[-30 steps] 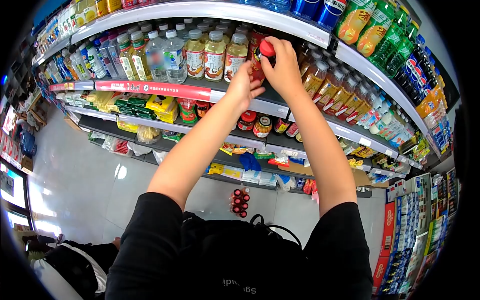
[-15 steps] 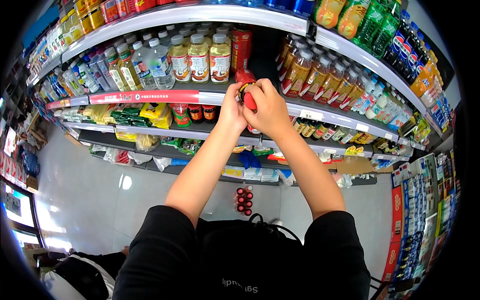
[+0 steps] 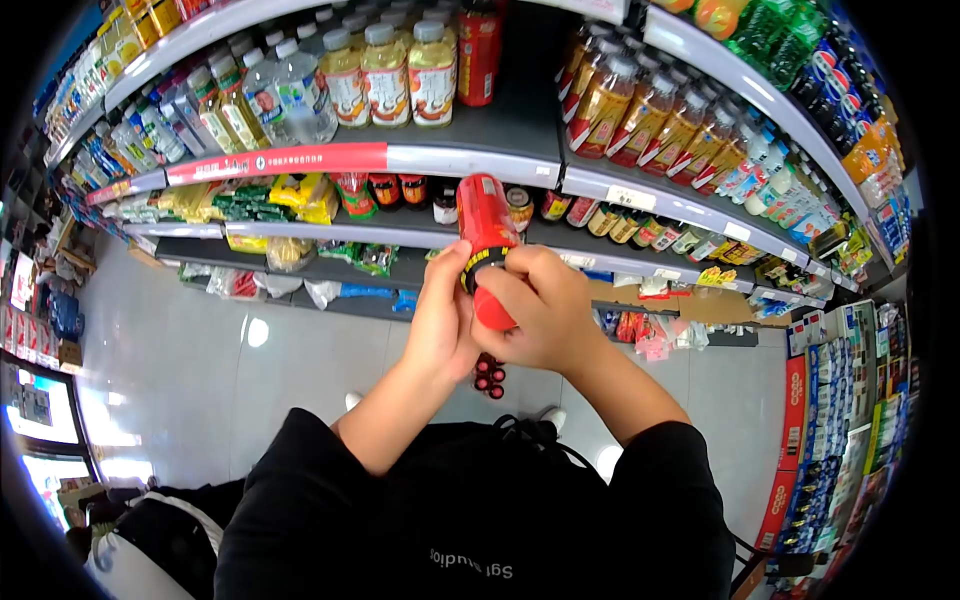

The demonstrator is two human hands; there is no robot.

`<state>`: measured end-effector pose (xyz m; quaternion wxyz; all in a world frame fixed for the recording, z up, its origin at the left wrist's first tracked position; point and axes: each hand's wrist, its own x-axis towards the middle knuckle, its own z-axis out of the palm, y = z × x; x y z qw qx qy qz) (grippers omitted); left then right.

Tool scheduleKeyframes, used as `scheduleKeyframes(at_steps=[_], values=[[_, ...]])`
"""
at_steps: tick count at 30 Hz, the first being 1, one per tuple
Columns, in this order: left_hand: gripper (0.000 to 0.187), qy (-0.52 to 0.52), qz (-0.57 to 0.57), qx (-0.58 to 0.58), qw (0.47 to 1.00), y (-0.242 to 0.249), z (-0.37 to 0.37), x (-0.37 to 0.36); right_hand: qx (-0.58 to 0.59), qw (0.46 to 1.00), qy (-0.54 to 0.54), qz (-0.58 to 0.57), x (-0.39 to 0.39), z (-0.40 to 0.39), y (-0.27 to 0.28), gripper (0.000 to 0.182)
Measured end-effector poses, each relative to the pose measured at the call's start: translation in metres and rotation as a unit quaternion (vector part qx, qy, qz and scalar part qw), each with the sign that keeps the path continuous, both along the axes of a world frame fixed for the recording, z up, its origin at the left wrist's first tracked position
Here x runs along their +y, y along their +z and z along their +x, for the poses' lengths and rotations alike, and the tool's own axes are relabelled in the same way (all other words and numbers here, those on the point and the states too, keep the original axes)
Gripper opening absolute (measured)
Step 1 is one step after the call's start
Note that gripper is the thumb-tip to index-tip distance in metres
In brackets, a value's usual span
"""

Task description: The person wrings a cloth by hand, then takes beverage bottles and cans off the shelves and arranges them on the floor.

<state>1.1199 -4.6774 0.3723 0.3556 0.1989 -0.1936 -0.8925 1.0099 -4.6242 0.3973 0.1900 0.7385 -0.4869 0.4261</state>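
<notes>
A red bottle (image 3: 487,212) with a red cap and a black-and-yellow band near its neck is held in front of the shelf edge, tilted with its cap toward me. My left hand (image 3: 443,312) is closed around its left side. My right hand (image 3: 548,308) grips the neck from the right, its fingers next to the cap. Behind, a similar red bottle (image 3: 478,62) stands upright on the drinks shelf (image 3: 500,132), beside bottles with white labels and yellowish liquid (image 3: 432,75). Dark space shows to its right.
Amber drink bottles (image 3: 603,105) stand right of the gap. Jars and bagged goods (image 3: 300,200) fill the lower shelf. Several bottles with red caps (image 3: 489,378) stand on the grey floor (image 3: 300,350) below my hands. Another person (image 3: 160,545) is at the lower left.
Both hands have drawn the red bottle back from the drinks shelf, toward me and lower. More of its body shows. The view has shifted slightly.
</notes>
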Motion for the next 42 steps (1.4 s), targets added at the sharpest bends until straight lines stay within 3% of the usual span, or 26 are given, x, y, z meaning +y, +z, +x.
scheduleKeyframes(at_steps=[3, 5, 10, 13, 18, 22, 25, 28, 34, 38, 39, 42], values=[[0.026, -0.004, 0.044, 0.007, 0.999, -0.023, 0.017, 0.012, -0.023, 0.998, 0.016, 0.05, 0.008, 0.011, -0.027, 0.042], [0.04, -0.025, 0.08, -0.025, 0.996, -0.048, 0.025, 0.018, -0.048, 0.992, 0.029, 0.109, 0.01, 0.016, -0.051, 0.04], [0.042, -0.036, 0.194, -0.045, 0.979, -0.146, 0.039, 0.017, -0.091, 0.958, 0.041, 0.267, 0.011, 0.03, -0.124, 0.038], [0.025, -0.005, 0.268, -0.033, 0.963, -0.184, 0.044, 0.022, -0.152, 0.913, 0.023, 0.377, 0.013, 0.04, -0.167, 0.039], [0.031, 0.053, 0.355, -0.053, 0.932, -0.294, 0.057, 0.033, -0.152, 0.861, 0.006, 0.485, 0.003, 0.054, -0.234, 0.038], [0.029, 0.087, 0.383, -0.161, 0.905, -0.361, 0.061, 0.033, -0.138, 0.825, -0.002, 0.548, -0.004, 0.06, -0.309, 0.037], [0.031, 0.077, 0.37, -0.159, 0.912, -0.408, 0.064, 0.026, -0.061, 0.798, -0.016, 0.599, -0.011, 0.062, -0.368, 0.041], [0.028, 0.11, 0.425, -0.258, 0.861, -0.461, 0.055, 0.02, -0.016, 0.746, -0.044, 0.665, -0.022, 0.063, -0.431, 0.044], [0.027, 0.084, 0.448, -0.258, 0.852, -0.563, 0.045, 0.004, 0.011, 0.74, -0.089, 0.666, -0.048, 0.055, -0.544, 0.043], [0.028, 0.086, 0.392, -0.346, 0.848, -0.621, 0.032, 0.002, 0.017, 0.727, -0.118, 0.676, -0.052, 0.049, -0.612, 0.04], [0.029, 0.088, 0.383, -0.357, 0.847, -0.632, 0.029, 0.002, 0.002, 0.696, -0.152, 0.702, -0.058, 0.052, -0.619, 0.041], [0.032, 0.076, 0.378, -0.352, 0.853, -0.654, 0.028, -0.001, 0.0, 0.691, -0.195, 0.696, -0.06, 0.048, -0.658, 0.034]])
